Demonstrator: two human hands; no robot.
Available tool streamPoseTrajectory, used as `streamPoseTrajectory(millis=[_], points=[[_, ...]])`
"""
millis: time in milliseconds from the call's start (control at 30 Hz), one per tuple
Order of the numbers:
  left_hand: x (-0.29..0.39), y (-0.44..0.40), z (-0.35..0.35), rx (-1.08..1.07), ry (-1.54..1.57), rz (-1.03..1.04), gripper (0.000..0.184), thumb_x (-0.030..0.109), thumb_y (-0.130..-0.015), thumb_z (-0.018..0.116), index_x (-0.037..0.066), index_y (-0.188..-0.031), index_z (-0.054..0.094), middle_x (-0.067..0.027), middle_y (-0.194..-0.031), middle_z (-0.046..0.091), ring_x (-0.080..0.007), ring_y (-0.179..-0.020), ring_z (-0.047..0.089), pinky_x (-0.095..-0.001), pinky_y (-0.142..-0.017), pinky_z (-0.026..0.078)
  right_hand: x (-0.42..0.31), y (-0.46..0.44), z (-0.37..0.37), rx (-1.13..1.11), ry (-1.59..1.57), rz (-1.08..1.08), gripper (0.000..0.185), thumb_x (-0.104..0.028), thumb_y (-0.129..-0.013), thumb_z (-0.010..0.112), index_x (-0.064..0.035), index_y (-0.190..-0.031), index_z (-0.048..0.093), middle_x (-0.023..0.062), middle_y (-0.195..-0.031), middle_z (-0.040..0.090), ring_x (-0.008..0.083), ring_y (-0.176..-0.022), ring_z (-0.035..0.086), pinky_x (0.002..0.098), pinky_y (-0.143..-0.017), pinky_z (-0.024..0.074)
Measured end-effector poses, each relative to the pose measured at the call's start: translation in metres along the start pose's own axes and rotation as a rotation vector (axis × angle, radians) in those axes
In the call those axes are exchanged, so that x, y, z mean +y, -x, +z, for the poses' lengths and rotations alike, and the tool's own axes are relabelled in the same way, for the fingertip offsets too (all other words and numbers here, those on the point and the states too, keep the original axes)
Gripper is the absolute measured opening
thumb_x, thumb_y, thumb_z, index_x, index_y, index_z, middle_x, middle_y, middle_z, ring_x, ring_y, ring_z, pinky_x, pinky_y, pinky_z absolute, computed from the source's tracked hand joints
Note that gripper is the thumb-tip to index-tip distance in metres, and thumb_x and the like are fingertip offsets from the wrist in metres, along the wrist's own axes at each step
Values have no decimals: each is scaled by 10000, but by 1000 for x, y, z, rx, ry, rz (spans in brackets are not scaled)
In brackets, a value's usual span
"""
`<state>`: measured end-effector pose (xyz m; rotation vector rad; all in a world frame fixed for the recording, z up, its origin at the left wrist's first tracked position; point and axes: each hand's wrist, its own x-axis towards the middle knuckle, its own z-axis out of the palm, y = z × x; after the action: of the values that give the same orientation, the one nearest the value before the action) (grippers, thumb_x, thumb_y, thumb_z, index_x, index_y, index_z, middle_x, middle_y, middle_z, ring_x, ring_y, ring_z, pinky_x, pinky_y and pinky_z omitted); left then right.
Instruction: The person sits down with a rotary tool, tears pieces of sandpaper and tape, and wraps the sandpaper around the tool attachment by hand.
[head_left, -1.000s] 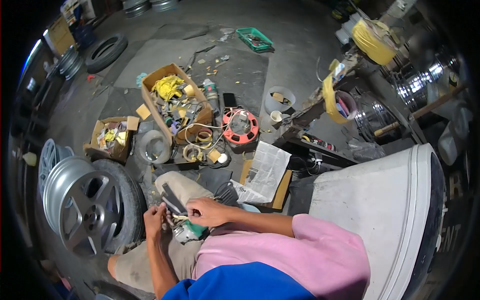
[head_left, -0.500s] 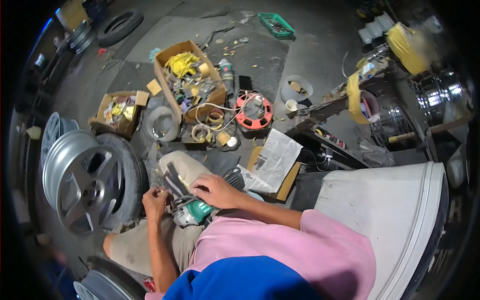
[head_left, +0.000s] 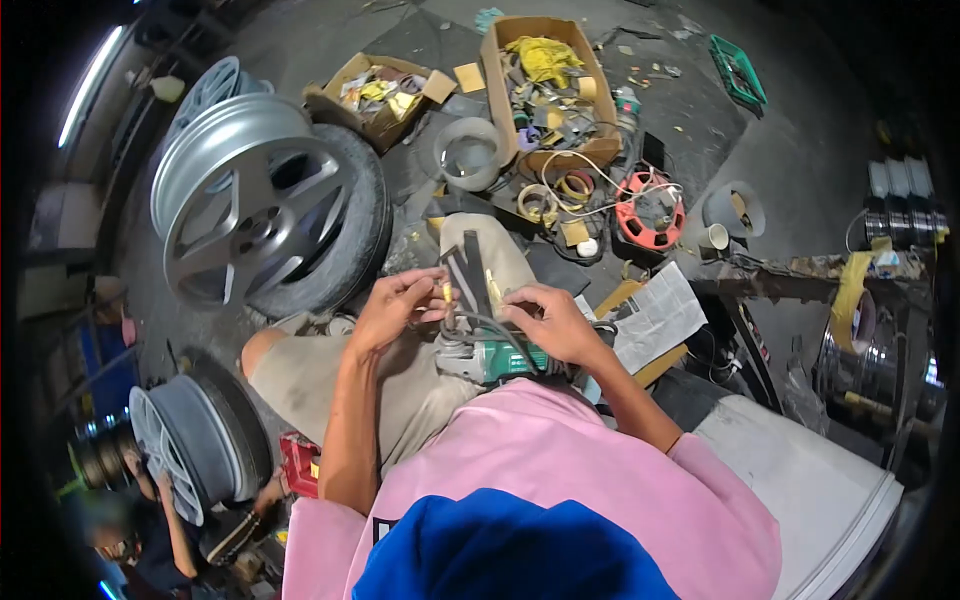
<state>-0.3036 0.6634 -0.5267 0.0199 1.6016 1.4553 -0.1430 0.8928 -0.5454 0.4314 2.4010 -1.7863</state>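
A green and silver angle grinder (head_left: 510, 360) lies across my lap, its dark cord looped over it. My left hand (head_left: 395, 308) is closed in a pinch on a small yellow piece (head_left: 447, 292), just above the grinder's head. My right hand (head_left: 557, 322) is bent over the grinder's body, its fingertips closed at a pale yellow strip (head_left: 493, 290). Dark flat strips (head_left: 472, 262) lie on my knee between the two hands. What the strips are made of I cannot make out.
Alloy wheels (head_left: 240, 230) and a tyre (head_left: 368, 210) stand at left. Ahead are cardboard boxes (head_left: 492, 75) of scraps, a red cable reel (head_left: 625, 212) and newspaper (head_left: 660, 315). At lower left, another person's hand (head_left: 165, 485) is at a wheel (head_left: 190, 440).
The view has swung left, bringing another person into sight. My left hand has come up with a yellow piece showing in its fingers. My right hand stays by the yellow strip.
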Motion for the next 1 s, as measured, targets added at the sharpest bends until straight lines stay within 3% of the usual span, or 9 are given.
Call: streamPoseTrajectory(millis=[167, 267, 367, 467, 633, 767, 800, 833, 1000], points=[[-10, 1, -1, 3, 90, 0, 296, 192, -1057, 610, -31, -1233, 694, -127, -1091, 757, -157, -952, 731, -260, -827, 599, -8, -17, 8, -78, 31, -20, 251, -205, -951, 716, 6, -1084, 744, 116, -997, 739, 206, -834, 693, 342, -757, 534], [-16, 1, 1, 60, 105, 14, 280, 209, -1009, 702, -29, -1156, 720, -104, -1022, 761, -140, -887, 726, -257, -786, 596, -10, -30, 22, -71, 21, -148, 246, -196, -926, 723, 14, -1051, 748, 163, -966, 730, 268, -827, 706, 368, -747, 544], [-21, -2, 13, 218, -15, 119, 194, 184, -950, 787, -6, -950, 749, -68, -835, 752, -110, -719, 697, -246, -677, 572, -14, -37, 31, -81, 52, -123, 233, -192, -919, 730, 26, -999, 742, 173, -918, 728, 269, -781, 694, 374, -707, 524], [-29, -9, 6, 215, -107, 154, 234, 220, -959, 784, -11, -949, 744, -70, -836, 753, -109, -716, 698, -249, -664, 573, -11, -36, 36, 1, 38, -155, 256, -217, -901, 762, 36, -908, 732, 159, -783, 701, 251, -672, 647, 376, -651, 496], [-25, -8, 1, 142, 6, 137, 225, 211, -959, 785, -10, -973, 747, -55, -864, 741, -89, -741, 685, -244, -696, 582, -22, -33, 28, -8, 187, 63, 309, -266, -870, 814, 19, -793, 723, 105, -597, 609, 217, -549, 550, 359, -596, 469], [-22, -9, -1, 90, 73, 119, 230, 212, -949, 796, -6, -1010, 752, -45, -869, 745, -94, -738, 683, -240, -682, 570, -17, -39, 31, -36, 238, 83, 276, -245, -871, 810, 17, -844, 729, 119, -687, 662, 220, -621, 617, 360, -633, 499], [-22, -9, 0, 89, 75, 119, 230, 212, -949, 796, -6, -1010, 752, -45, -869, 745, -94, -738, 683, -240, -682, 570, -15, -40, 35, -12, 154, -34, 259, -232, -873, 805, 16, -881, 730, 126, -756, 685, 229, -673, 647, 363, -664, 514], [-20, -8, 3, 109, 15, 144, 233, 207, -954, 789, -20, -990, 750, -60, -863, 746, -91, -722, 672, -231, -657, 551, -13, -40, 39, 11, 68, -151, 247, -219, -874, 800, 14, -918, 731, 133, -825, 707, 238, -725, 677, 366, -694, 530], [-27, -14, 9, 286, -290, 212, 217, 174, -947, 785, -40, -935, 751, -59, -800, 737, -79, -659, 638, -223, -612, 521, -6, -41, 46, -91, 110, -148, 229, -195, -895, 777, 4, -1002, 743, 137, -948, 726, 252, -849, 706, 362, -766, 539]])
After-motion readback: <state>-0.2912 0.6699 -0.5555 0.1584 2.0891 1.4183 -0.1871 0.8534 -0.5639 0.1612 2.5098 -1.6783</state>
